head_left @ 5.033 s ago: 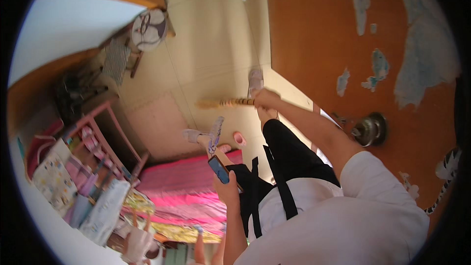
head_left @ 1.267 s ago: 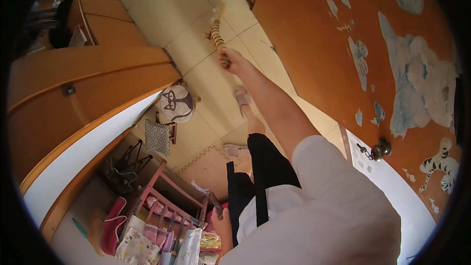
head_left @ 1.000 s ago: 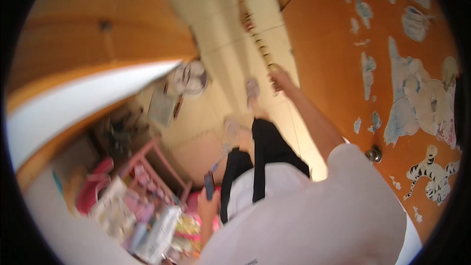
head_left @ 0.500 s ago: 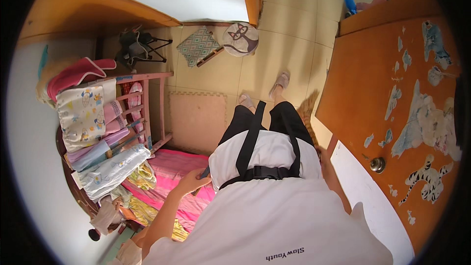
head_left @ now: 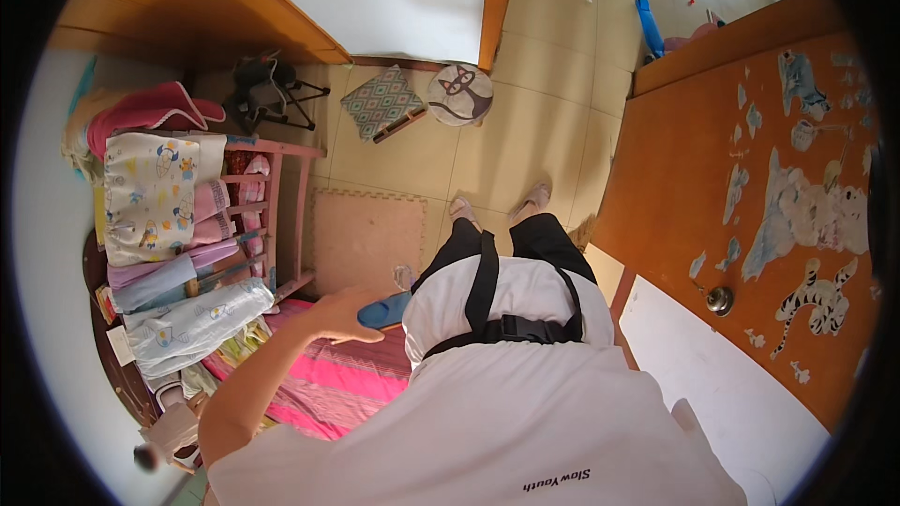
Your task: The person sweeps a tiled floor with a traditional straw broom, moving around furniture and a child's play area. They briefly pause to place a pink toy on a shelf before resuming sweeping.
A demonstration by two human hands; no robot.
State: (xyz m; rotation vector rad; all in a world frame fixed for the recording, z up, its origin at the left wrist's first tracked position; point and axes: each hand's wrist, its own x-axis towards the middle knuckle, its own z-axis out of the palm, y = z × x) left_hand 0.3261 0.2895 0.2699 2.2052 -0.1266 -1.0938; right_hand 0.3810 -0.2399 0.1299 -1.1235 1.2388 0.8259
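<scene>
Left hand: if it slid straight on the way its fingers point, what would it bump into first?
Most likely the blue phone, right at the fingertips of the left hand; touching or held, I cannot tell. Past it in the picture comes the white shirt, though depth is unclear.

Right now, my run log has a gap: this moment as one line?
left hand: at phone, grip unclear | right hand: out of sight | broom: partly visible beside right leg | pink mat: left of feet

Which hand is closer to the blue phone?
Left. The left hand is right at the left end of the blue phone; the right hand is hidden, its forearm showing well to the phone's right.
</scene>
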